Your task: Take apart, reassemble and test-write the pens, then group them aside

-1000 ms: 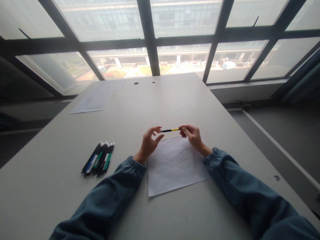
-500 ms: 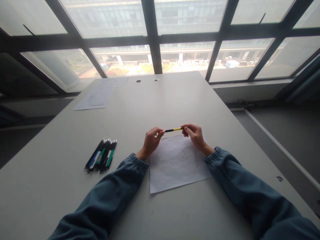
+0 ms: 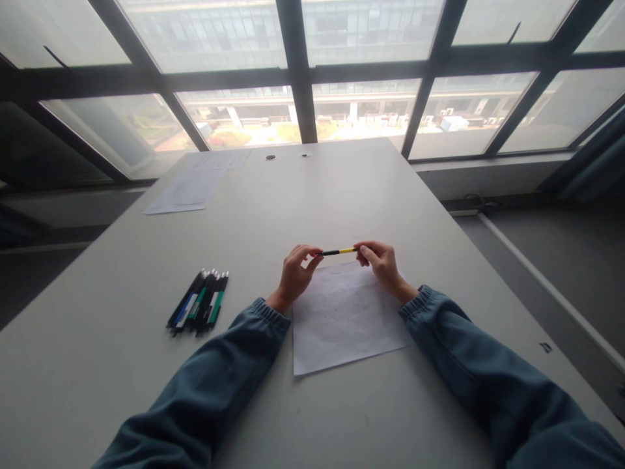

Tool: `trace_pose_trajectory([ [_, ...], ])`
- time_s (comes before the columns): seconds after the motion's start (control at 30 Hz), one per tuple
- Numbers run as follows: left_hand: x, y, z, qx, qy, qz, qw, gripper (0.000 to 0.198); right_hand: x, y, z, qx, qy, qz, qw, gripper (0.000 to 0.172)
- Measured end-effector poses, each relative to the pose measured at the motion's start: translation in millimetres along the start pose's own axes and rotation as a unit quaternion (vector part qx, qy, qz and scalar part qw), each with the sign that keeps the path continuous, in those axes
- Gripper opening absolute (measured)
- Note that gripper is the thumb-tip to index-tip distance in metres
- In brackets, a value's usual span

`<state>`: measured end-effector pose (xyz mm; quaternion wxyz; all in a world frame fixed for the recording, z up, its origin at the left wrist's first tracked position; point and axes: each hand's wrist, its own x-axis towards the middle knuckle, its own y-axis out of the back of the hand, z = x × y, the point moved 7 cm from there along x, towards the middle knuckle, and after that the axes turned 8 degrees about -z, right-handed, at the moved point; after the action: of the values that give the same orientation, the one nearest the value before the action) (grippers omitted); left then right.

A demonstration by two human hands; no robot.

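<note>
A thin black and yellow pen (image 3: 339,251) is held level between both hands, just above the far edge of a white sheet of paper (image 3: 344,319). My left hand (image 3: 296,275) pinches the pen's black left end with thumb and fingers closed. Fingers of my right hand (image 3: 381,262) are closed round the yellow right end. Both forearms, in blue-grey sleeves, rest on the grey table (image 3: 303,202). A bundle of several dark pens (image 3: 199,303) with blue and green clips lies to the left of my left arm.
Sheets of paper (image 3: 188,190) lie at the table's far left corner. Two small round holes (image 3: 270,157) sit near the far edge. Large windows with dark frames stand behind the table. The floor drops off to the right.
My left hand, open with fingers apart a second ago, has closed onto the pen's left end. The right hand has kept its hold. The view has shifted slightly.
</note>
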<state>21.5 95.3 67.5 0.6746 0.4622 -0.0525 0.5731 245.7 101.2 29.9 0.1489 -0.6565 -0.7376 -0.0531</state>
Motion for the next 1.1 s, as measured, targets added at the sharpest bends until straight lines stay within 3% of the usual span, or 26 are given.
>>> trace_pose_trajectory([
  [0.3, -1.2, -3.3, -6.3, -0.001, 0.026, -0.019, 0.999, 0.024, 0.4, -0.5, -0.4, -0.003, 0.008, 0.009, 1.000, 0.034],
  [0.73, -5.0, -9.7, -14.4, -0.032, 0.077, -0.065, 0.994, 0.050, -0.8, -1.2, 0.5, -0.007, 0.003, 0.007, 1.000, 0.029],
  [0.87, -7.4, -9.2, -20.5, -0.060, 0.086, -0.051, 0.993, 0.060, -0.8, -0.9, 1.2, -0.014, 0.003, 0.008, 1.000, 0.029],
  [0.97, -7.5, -7.1, -23.1, -0.088, 0.081, -0.030, 0.992, 0.056, -0.7, 0.5, 1.2, -0.016, 0.002, 0.014, 1.000, 0.029],
  [1.1, -3.4, -4.5, -14.4, -0.047, 0.038, -0.019, 0.998, 0.036, -0.6, 1.8, 0.5, -0.025, 0.000, 0.022, 0.999, 0.032],
])
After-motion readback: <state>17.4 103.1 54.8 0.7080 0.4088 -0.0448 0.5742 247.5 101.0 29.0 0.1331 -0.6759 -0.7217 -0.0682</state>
